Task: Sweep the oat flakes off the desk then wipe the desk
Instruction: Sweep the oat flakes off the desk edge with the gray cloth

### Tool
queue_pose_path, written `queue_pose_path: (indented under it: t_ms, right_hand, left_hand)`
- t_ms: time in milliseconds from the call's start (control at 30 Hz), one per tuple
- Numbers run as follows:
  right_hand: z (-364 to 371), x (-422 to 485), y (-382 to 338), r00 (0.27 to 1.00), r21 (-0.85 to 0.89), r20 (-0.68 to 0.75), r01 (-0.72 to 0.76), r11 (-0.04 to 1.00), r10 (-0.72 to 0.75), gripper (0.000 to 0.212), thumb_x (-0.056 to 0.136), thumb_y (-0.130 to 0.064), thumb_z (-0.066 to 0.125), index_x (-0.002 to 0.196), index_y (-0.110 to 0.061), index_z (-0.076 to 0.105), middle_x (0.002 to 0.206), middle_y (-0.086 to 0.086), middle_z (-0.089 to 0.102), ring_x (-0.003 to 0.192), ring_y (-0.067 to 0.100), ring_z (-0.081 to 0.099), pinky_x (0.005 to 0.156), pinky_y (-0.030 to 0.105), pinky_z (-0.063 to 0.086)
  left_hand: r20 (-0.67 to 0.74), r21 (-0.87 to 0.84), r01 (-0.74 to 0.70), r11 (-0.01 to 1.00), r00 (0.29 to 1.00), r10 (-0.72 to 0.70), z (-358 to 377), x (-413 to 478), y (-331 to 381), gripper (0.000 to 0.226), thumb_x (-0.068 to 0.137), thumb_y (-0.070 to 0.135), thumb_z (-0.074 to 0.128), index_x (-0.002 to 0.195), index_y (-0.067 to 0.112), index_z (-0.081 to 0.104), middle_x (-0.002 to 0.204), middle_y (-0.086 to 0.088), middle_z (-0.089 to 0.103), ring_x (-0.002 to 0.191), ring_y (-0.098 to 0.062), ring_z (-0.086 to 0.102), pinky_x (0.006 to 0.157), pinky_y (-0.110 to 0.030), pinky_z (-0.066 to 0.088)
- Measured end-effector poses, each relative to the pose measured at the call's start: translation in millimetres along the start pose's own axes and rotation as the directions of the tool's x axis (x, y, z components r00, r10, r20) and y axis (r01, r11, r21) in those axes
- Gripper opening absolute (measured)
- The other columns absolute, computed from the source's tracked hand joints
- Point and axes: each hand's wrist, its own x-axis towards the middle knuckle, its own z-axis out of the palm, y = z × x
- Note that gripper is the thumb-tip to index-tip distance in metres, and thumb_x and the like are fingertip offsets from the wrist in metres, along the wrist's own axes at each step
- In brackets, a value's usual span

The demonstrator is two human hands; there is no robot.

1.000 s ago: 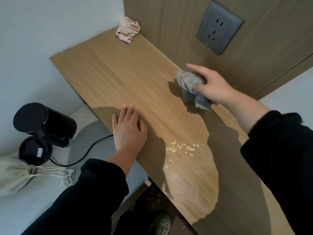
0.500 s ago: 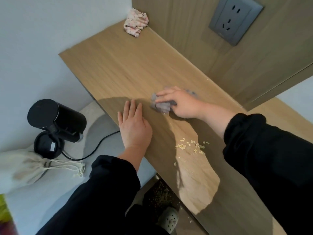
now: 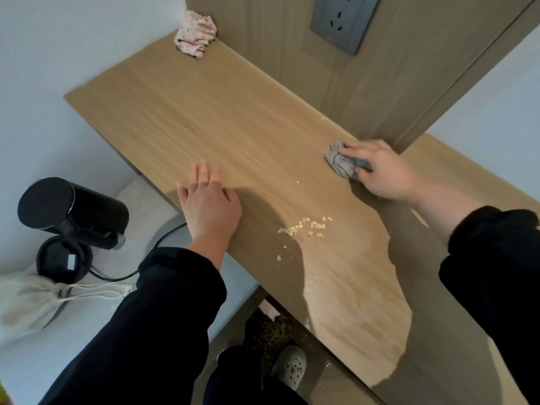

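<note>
A small cluster of oat flakes [image 3: 304, 228] lies on the wooden desk [image 3: 222, 118] near its front edge, with a few stray flakes around it. My right hand [image 3: 382, 171] grips a crumpled grey cloth [image 3: 342, 163] and presses it on the desk close to the back panel, to the right of and behind the flakes. My left hand [image 3: 209, 204] rests flat on the desk's front edge, fingers straight, to the left of the flakes.
A crumpled pink-patterned cloth [image 3: 195, 35] sits at the desk's far corner. A wall socket [image 3: 340, 20] is on the back panel. Left of the desk stand a black kettle [image 3: 68, 210] with its cord and a drawstring bag [image 3: 29, 302]. Spilled flakes [image 3: 274, 331] lie on the floor.
My right hand carried the grey cloth from near the back panel to beside my left hand, then swept it back right toward the back panel. My left hand stayed in place.
</note>
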Motion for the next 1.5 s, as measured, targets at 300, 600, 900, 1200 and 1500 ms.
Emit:
queue_pose_path:
  t_ms: [300,600,900,1200,1500]
  right_hand:
    - [38,-51,-65,0.997,0.124,-0.003,-0.073,0.99,0.074,0.05,0.096,-0.01,0.051,0.144,-0.021,0.046,0.149,-0.001,0.043,0.129,0.023,0.038,0.114,0.039,0.028]
    - [13,-108,-10,0.948,-0.212,-0.056,-0.317,0.924,0.313,0.05,0.098,-0.039,0.029,0.142,-0.026,0.047,0.153,0.001,0.04,0.125,0.032,0.042,0.096,0.04,0.034]
    - [63,-85,-75,0.896,0.091,-0.181,-0.395,0.914,0.405,0.057,0.089,-0.015,0.053,0.145,-0.017,0.044,0.156,0.004,0.033,0.146,0.025,0.024,0.12,0.029,0.008]
    - [71,-74,-125,0.958,0.498,-0.005,-0.245,0.832,0.285,0.057,0.074,0.015,0.056,0.114,-0.022,0.071,0.133,-0.01,0.058,0.132,0.001,0.039,0.104,-0.001,0.014]
    - [73,-122,-151,0.968,0.531,0.228,-0.215,0.82,0.106,0.052,0.072,0.021,0.052,0.096,-0.018,0.077,0.116,-0.011,0.068,0.12,-0.005,0.046,0.102,0.001,0.024]
  left_hand:
    - [0.089,0.12,-0.111,0.987,0.991,0.101,-2,1,2,0.057,0.095,0.029,0.032,0.151,0.02,0.025,0.162,-0.002,0.011,0.149,-0.019,0.004,0.119,-0.051,-0.002]
    - [0.209,0.284,-0.443,0.85,0.894,0.397,2,8,-10,0.062,0.095,0.033,0.024,0.155,0.024,0.011,0.162,-0.005,0.005,0.149,-0.028,0.004,0.117,-0.055,0.01]
    - [0.196,0.198,-0.497,0.845,0.864,0.463,3,12,-13,0.06,0.094,0.032,0.034,0.152,0.023,0.023,0.16,-0.008,0.014,0.148,-0.029,0.01,0.117,-0.054,0.012]
    - [0.225,0.176,-0.474,0.863,0.872,0.434,0,12,-9,0.06,0.095,0.032,0.032,0.153,0.025,0.018,0.162,-0.003,0.006,0.149,-0.024,0.001,0.119,-0.051,0.004]
    - [0.182,0.136,-0.471,0.872,0.877,0.445,0,10,-9,0.059,0.093,0.029,0.036,0.151,0.02,0.028,0.16,-0.007,0.016,0.148,-0.025,0.008,0.119,-0.051,0.006]
